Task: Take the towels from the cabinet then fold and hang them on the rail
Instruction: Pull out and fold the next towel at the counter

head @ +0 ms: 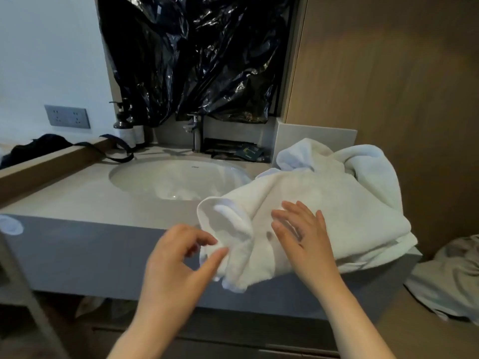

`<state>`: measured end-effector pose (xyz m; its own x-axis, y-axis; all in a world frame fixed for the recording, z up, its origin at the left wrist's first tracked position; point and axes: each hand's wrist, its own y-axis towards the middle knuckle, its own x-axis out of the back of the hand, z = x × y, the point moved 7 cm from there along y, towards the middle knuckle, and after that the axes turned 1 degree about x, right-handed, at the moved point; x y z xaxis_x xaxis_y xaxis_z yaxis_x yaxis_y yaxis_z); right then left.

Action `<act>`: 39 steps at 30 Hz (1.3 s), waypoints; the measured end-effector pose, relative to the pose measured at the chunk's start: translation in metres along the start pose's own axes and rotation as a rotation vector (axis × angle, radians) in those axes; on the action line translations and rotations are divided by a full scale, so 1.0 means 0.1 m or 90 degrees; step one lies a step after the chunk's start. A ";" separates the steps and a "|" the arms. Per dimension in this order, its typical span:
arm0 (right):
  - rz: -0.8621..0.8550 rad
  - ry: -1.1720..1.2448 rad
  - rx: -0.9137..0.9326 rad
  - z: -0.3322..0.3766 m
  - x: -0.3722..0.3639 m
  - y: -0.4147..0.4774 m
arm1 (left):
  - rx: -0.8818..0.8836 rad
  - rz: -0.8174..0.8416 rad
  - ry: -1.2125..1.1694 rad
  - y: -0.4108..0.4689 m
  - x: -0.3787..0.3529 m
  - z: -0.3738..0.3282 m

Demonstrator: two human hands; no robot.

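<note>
My right hand [298,229] lies flat, steadying the towel [324,198] at the counter [77,198] front edge; left hand [178,255], loose-fingered, holds nothing

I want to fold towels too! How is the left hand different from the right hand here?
The left hand curls its fingers, while the right hand spreads its fingers straight. The left hand is at the hanging edge of the white towel, in front of the counter; the right hand lies flat on top of the towel. I cannot tell whether the left hand pinches it. Both are bare and work at the same towel.
</note>
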<state>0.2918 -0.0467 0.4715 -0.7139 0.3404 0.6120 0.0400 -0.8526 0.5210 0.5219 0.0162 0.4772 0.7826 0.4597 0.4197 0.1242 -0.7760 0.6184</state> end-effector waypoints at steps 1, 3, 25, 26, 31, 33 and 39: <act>0.009 -0.004 0.004 0.00 0.00 -0.01 | -0.008 0.011 -0.001 -0.12 -0.07 -0.02; 0.017 0.026 -0.009 -0.02 0.01 -0.01 | -0.018 0.024 0.008 -0.32 -0.21 -0.03; 0.052 0.079 -0.016 -0.07 0.02 -0.04 | 0.316 -0.048 -0.279 -0.56 -0.61 0.22; 0.052 0.079 -0.013 -0.07 0.02 -0.04 | 0.306 -0.051 -0.234 -0.55 -0.63 0.19; 0.065 0.086 -0.013 -0.08 0.03 -0.06 | 0.253 -0.102 -0.169 -0.48 -0.67 0.13; 0.070 0.089 -0.014 -0.08 0.03 -0.05 | 0.239 -0.112 -0.153 -0.49 -0.62 0.15; 0.069 0.082 -0.012 -0.10 0.03 -0.05 | 0.258 -0.187 -0.228 -0.57 -0.31 0.33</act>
<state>0.2825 -0.0449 0.4647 -0.7901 0.1930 0.5818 0.1094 -0.8895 0.4436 0.5102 0.0315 0.4074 0.8277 0.5607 -0.0224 0.5331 -0.7732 0.3435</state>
